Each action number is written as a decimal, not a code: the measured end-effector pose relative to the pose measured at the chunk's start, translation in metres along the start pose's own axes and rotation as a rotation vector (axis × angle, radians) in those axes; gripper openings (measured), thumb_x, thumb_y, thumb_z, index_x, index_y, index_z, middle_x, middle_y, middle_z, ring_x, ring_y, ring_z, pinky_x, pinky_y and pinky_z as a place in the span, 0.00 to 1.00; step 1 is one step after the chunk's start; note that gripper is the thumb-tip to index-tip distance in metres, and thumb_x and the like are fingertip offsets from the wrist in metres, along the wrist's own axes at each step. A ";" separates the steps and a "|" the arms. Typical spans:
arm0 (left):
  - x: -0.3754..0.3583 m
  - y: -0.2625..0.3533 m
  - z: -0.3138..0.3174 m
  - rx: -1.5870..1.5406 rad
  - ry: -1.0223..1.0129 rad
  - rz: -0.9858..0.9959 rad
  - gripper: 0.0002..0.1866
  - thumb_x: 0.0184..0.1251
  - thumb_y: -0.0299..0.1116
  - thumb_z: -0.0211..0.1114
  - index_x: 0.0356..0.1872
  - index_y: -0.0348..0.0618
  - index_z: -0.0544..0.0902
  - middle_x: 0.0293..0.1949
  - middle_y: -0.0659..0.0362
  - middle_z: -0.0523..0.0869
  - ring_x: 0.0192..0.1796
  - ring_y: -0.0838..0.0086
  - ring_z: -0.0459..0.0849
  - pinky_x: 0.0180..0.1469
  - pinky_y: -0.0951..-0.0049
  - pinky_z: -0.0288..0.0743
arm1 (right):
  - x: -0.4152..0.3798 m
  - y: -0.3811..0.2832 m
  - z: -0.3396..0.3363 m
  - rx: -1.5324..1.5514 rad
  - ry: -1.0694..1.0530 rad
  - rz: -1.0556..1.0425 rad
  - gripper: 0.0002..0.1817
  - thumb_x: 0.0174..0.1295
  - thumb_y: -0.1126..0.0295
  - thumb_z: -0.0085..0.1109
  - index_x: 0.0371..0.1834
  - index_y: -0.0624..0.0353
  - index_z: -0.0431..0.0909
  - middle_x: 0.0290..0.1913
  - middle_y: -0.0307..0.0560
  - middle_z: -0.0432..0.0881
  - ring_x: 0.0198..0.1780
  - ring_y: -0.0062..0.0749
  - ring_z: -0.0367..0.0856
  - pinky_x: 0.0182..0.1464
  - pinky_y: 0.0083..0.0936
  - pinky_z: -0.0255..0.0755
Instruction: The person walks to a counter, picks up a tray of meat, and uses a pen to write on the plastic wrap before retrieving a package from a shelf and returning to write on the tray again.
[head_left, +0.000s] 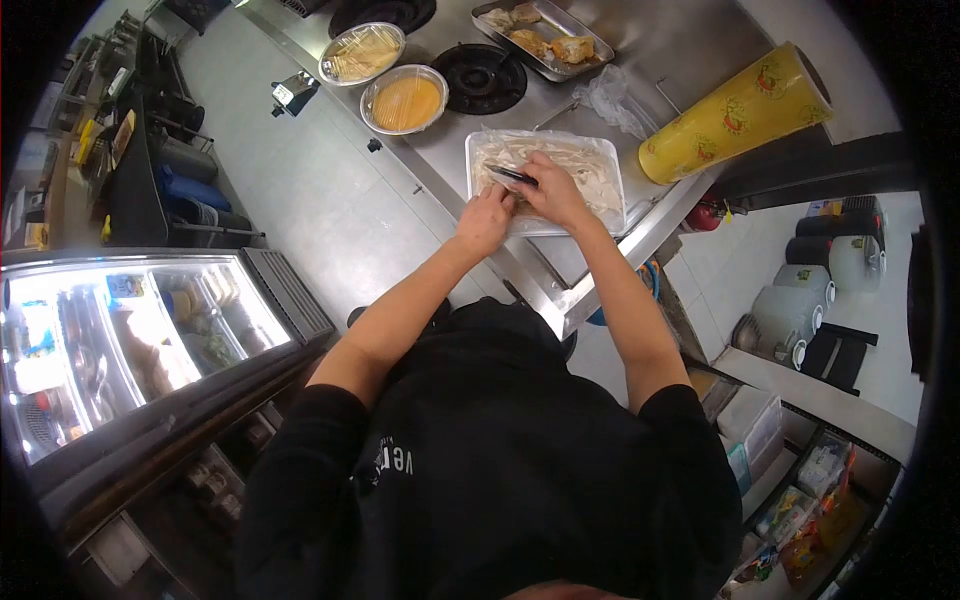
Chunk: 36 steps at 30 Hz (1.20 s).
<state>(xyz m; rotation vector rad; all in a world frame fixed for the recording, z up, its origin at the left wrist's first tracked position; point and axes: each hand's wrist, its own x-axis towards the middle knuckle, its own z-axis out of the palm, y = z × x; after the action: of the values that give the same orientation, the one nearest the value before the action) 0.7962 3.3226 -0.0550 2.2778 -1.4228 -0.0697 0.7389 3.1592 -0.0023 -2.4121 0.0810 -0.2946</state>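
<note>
A white rectangular tray (620, 195) holds pale, flat pieces of food (595, 170) under what looks like clear plastic film. My right hand (555, 192) is over the tray, closed around a small knife (520, 177) with a dark handle and a short silvery blade pointing left. Close beside it, my left hand (485, 218) rests at the tray's near left part. Its fingers are bent together against the film and food; what they pinch, if anything, is hidden.
A large yellow film roll (735, 115) lies right of the tray, near crumpled plastic (612, 100). Behind are a metal pan (590, 30) with browned food and a black burner (480, 78). Two film-covered bowls (405, 100) stand left, near the counter edge. A lit display fridge (150, 330) is at left.
</note>
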 end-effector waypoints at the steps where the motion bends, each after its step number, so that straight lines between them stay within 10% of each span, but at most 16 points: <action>1: 0.000 0.002 -0.001 -0.001 -0.002 0.001 0.09 0.59 0.29 0.59 0.39 0.38 0.79 0.45 0.51 0.76 0.49 0.56 0.77 0.47 0.57 0.75 | 0.001 0.000 -0.002 0.009 0.008 -0.004 0.11 0.55 0.66 0.64 0.37 0.62 0.81 0.41 0.51 0.75 0.42 0.51 0.79 0.43 0.39 0.73; 22: 0.004 -0.014 -0.020 0.372 -0.169 0.477 0.10 0.60 0.32 0.55 0.38 0.38 0.79 0.42 0.53 0.77 0.48 0.63 0.77 0.50 0.65 0.73 | 0.005 -0.007 -0.012 0.017 -0.012 -0.027 0.10 0.56 0.68 0.64 0.36 0.64 0.81 0.40 0.52 0.75 0.41 0.53 0.77 0.44 0.41 0.72; 31: 0.001 0.007 -0.038 0.280 0.067 0.227 0.08 0.59 0.33 0.57 0.38 0.46 0.80 0.44 0.56 0.77 0.42 0.63 0.79 0.45 0.63 0.76 | 0.007 -0.003 -0.011 0.007 0.006 -0.046 0.11 0.56 0.68 0.64 0.38 0.63 0.80 0.40 0.52 0.75 0.42 0.52 0.77 0.44 0.40 0.72; 36: -0.001 0.026 -0.026 -0.062 0.092 -0.342 0.05 0.62 0.33 0.61 0.36 0.47 0.80 0.52 0.54 0.76 0.45 0.60 0.81 0.47 0.58 0.74 | 0.008 0.002 -0.010 -0.014 0.012 -0.079 0.11 0.56 0.68 0.64 0.38 0.62 0.80 0.40 0.51 0.75 0.42 0.52 0.77 0.44 0.39 0.72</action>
<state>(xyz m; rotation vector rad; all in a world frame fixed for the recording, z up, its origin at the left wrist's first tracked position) 0.7811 3.3233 -0.0213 2.4147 -0.9611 -0.1120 0.7445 3.1503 0.0053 -2.4317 -0.0066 -0.3454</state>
